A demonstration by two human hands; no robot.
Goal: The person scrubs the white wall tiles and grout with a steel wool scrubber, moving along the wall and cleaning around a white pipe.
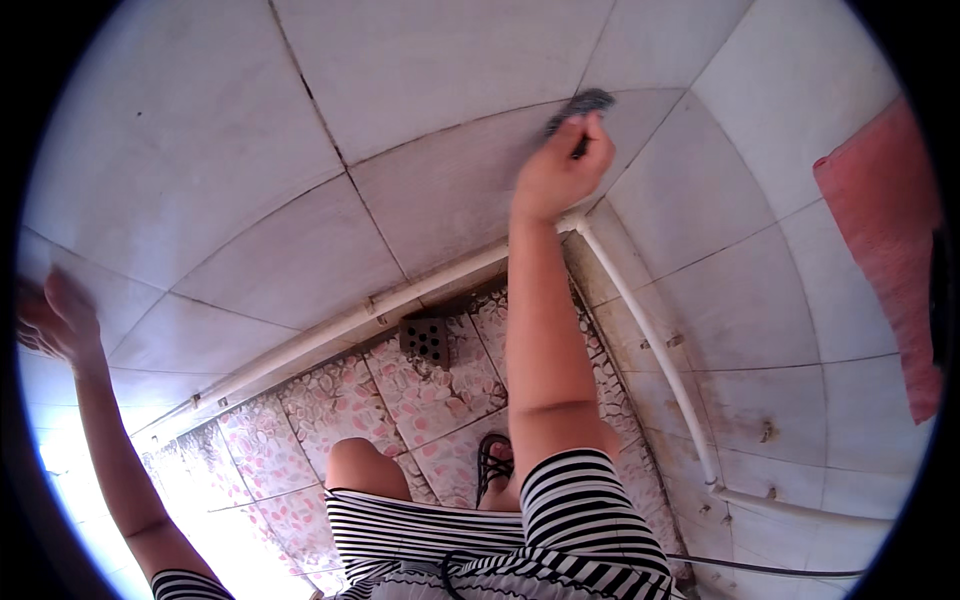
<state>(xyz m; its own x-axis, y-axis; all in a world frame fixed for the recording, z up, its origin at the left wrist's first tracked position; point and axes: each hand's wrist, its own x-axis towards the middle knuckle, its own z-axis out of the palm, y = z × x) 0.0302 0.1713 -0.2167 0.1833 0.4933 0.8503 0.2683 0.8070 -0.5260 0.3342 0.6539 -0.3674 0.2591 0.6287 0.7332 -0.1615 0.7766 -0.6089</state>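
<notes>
My right hand (563, 170) is closed round a dark grey scrubbing pad, likely steel wool (592, 101), and holds it against the white tiled wall (440, 75) close to the corner. Part of the pad is hidden by my fingers, and the hand is slightly blurred. At the far left, my left hand (62, 318) is at the tiles with its thumb apart from the fingers and nothing seen in it. Its fingertips run into the dark rim of the picture.
A white pipe (330, 330) runs low along the wall and bends at the corner. A dark block with holes (425, 342) lies on the pink patterned floor (400, 400). Red cloth (885, 250) hangs at the right. My sandalled foot (495, 468) is below, and a thin dark cable (770, 568) crosses lower right.
</notes>
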